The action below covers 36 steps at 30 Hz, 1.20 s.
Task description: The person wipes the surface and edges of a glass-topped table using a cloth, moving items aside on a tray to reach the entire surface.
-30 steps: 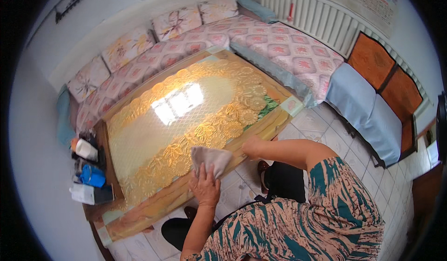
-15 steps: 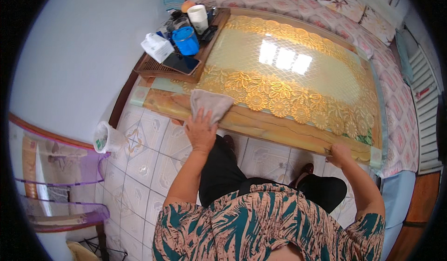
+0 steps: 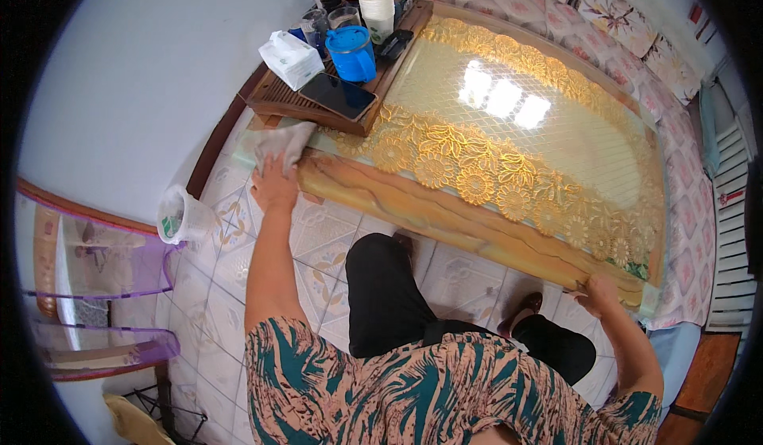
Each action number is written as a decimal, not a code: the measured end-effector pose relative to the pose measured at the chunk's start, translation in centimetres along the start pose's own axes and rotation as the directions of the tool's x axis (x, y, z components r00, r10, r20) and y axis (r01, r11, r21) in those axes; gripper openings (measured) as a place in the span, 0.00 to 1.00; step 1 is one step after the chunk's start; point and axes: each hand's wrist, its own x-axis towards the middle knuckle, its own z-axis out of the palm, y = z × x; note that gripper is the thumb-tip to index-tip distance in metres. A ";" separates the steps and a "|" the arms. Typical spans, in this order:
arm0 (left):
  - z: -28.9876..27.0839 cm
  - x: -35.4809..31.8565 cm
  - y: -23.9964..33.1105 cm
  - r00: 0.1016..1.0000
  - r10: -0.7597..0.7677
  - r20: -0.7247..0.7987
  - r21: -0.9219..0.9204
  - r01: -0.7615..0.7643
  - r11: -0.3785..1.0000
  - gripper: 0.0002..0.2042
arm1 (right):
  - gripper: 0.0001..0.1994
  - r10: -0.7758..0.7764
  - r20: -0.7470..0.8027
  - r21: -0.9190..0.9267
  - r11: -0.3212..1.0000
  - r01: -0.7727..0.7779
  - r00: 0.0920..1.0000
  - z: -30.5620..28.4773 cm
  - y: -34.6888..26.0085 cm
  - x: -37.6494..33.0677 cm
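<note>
My left hand [image 3: 274, 186] lies on a grey-beige cloth [image 3: 284, 145], its fingers pressing it onto the near left corner of a low table [image 3: 445, 214]. That table has a yellow-brown marbled front edge and a gold lace-patterned cover [image 3: 475, 184]. At the near right end, my right hand [image 3: 599, 296] is curled at the front edge, a small dark sliver showing beside its fingers. Just beyond the cloth is a slatted wooden tray [image 3: 262, 95]. On it are a black phone [image 3: 338, 95], a white tissue pack [image 3: 291, 59] and a blue mug [image 3: 350, 52].
Stacked paper cups [image 3: 377, 14] and clear glasses also stand on the tray. A patterned sofa [image 3: 685, 183] runs along the far and right sides. A white bin [image 3: 184, 216] sits by the left wall. My legs are close to the table's front, over the tiled floor [image 3: 318, 234].
My left hand has slid the cloth leftward along the front edge to the corner by the tray. My right hand stays at the near right edge. The view has shifted slightly.
</note>
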 end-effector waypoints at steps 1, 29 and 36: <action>-0.3 1.1 -0.1 0.999 -0.038 0.028 0.013 0.037 0.999 0.27 | 0.21 0.012 0.022 0.004 1.000 -0.012 1.000 0.2 0.1 0.1; 3.2 -9.7 1.9 0.727 0.641 -0.247 -0.140 -0.681 0.719 0.33 | 0.16 0.040 -0.111 0.102 0.994 -0.029 0.993 1.1 0.1 -0.4; 2.3 -16.6 10.8 0.716 0.666 -0.207 -0.119 -0.694 0.710 0.32 | 0.28 0.070 -0.133 0.153 0.987 -0.049 0.989 -0.5 0.4 -1.1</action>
